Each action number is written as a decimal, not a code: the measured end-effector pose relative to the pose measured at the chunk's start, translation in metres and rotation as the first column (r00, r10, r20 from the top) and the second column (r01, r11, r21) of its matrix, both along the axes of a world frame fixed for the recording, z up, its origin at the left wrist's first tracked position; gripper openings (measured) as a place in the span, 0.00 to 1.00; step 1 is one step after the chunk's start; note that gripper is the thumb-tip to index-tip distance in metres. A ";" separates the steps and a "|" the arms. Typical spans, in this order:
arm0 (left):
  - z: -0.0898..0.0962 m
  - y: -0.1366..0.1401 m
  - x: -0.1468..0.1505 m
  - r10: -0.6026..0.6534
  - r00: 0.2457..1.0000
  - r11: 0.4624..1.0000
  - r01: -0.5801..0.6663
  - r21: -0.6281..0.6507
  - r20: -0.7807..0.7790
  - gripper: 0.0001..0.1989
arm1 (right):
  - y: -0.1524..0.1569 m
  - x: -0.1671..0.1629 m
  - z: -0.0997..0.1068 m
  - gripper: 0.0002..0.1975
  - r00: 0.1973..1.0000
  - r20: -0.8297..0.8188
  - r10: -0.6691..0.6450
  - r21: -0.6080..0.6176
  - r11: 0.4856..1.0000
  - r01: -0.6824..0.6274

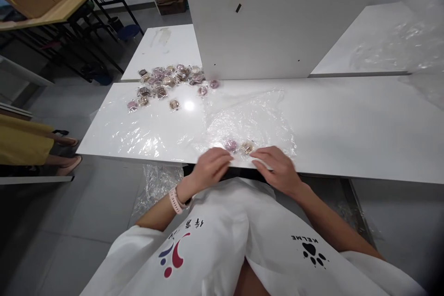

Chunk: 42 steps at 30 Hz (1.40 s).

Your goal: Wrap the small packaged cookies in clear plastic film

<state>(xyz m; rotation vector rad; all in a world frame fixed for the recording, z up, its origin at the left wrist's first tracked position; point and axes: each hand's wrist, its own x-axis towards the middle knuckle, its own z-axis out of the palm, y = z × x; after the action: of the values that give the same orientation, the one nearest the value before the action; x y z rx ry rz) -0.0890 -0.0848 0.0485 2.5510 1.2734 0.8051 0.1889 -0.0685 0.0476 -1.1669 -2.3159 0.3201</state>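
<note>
A clear plastic sheet (246,115) lies spread and wrinkled on the white table, reaching its near edge. Two small wrapped sweets rest on or under it near that edge, a pink one (231,144) and a tan one (246,148); which layer they lie in I cannot tell. My left hand (212,165), below and left of the pink sweet, has its fingers closed at the sheet's near edge. On the other side my right hand (276,167) pinches that edge with thumb and fingers, close to the tan sweet. Both fingertips are slightly blurred.
Several wrapped sweets (168,81) are heaped at the table's left. A white upright panel (256,23) stands behind the table (364,125). More clear plastic (416,46) is at the far right, and some hangs below the table (157,187). A person's legs (60,152) show at left.
</note>
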 end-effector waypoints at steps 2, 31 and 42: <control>-0.012 0.002 0.013 -0.187 0.980 0.976 0.177 -0.126 -0.068 0.24 | -0.001 -0.005 -0.011 0.22 0.986 0.051 0.156 -0.057 0.987 -0.153; -0.007 0.028 0.027 0.055 0.912 0.996 -0.077 -0.037 -0.407 0.29 | 0.033 -0.001 -0.044 0.26 0.988 0.148 0.042 0.061 0.997 -0.052; 0.033 0.086 -0.089 0.690 0.721 0.681 -0.674 -0.286 -0.054 0.15 | 0.047 -0.004 -0.056 0.21 0.995 0.100 -0.019 0.050 0.999 0.014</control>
<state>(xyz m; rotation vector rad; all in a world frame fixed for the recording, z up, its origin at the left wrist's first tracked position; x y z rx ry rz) -0.1775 0.0007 0.0820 1.7731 2.1887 0.7154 0.1854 -0.0212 -0.0082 -1.2023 -2.3851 0.2008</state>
